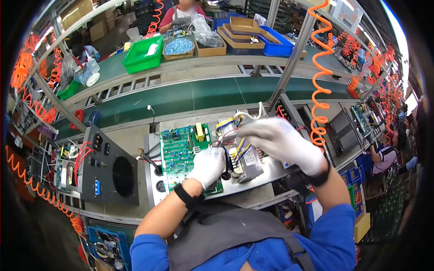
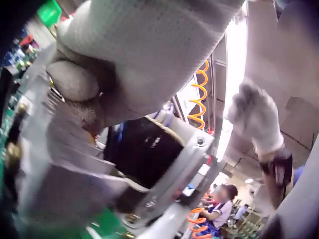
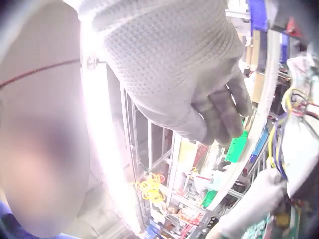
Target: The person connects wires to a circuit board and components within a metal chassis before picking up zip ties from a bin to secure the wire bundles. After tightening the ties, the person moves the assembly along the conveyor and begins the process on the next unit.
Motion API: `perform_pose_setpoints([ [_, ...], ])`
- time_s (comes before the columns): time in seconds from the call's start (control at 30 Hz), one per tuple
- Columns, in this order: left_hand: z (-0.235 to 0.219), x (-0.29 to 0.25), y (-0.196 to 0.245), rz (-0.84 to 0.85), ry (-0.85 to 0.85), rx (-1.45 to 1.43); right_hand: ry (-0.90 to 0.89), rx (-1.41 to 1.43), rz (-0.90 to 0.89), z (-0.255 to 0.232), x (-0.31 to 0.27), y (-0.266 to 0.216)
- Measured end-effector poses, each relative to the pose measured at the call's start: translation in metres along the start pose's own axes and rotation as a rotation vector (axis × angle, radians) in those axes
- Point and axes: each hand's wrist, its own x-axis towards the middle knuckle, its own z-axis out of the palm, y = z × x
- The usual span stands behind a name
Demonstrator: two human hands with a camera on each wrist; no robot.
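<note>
Transformer wires, yellow and blue (image 1: 239,148), are being routed: left hand (image 1: 207,165) grips them beside the green circuit board (image 1: 181,151); right hand (image 1: 280,140) hovers loosely curled, holding nothing. Next needs careful seating.

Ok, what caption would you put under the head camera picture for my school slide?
Gloved left hand rests by the green circuit board while the right hand lifts wires above the transformer.

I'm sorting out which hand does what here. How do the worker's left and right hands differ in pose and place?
The left hand rests low at the edge of the green circuit board, fingers curled by the transformer; the right hand is raised above the transformer, fingers stretched toward the wires. Whether either grips anything is unclear. Both wear white knit gloves and black wrist straps.
</note>
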Motion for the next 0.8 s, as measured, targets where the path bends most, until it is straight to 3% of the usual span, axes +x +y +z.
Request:
perform_pose_setpoints([
  [0.07, 0.009, -0.006, 0.000, -0.024, 0.132, -0.049, -0.060, -0.234, -0.082, 0.030, 0.041, 0.047],
  [0.13, 0.018, -0.012, 0.000, -0.058, 0.166, -0.047, -0.397, -0.351, 0.085, 0.053, 0.072, 0.070],
  [0.17, 0.017, -0.014, 0.001, -0.050, 0.187, -0.057, -0.489, -0.486, -0.008, 0.060, 0.078, 0.077],
  [0.3, 0.021, -0.015, -0.001, -0.043, 0.222, -0.101, -0.642, -0.387, -0.038, 0.069, 0.084, 0.066],
  [0.37, 0.015, -0.016, 0.000, -0.045, 0.183, -0.121, -0.686, -0.373, 0.051, 0.071, 0.087, 0.071],
  [0.5, -0.012, -0.032, 0.000, 0.037, 0.164, -0.220, -0.602, -0.203, 0.202, 0.067, 0.089, 0.076],
  [0.6, -0.048, -0.047, -0.020, 0.050, 0.210, -0.224, -0.451, 0.102, 0.530, 0.068, 0.093, 0.082],
  [0.63, -0.045, -0.049, -0.032, 0.040, 0.284, -0.240, -0.318, 0.139, 0.653, 0.077, 0.098, 0.091],
  [0.67, -0.041, -0.052, -0.044, 0.022, 0.349, -0.368, -0.159, 0.134, 0.536, 0.082, 0.101, 0.096],
  [0.73, -0.052, -0.052, -0.051, -0.031, 0.442, -0.427, -0.059, 0.327, 0.484, 0.093, 0.108, 0.095],
  [0.8, -0.052, -0.044, -0.059, 0.002, 0.482, -0.433, -0.122, 0.432, 0.534, 0.090, 0.108, 0.074],
])
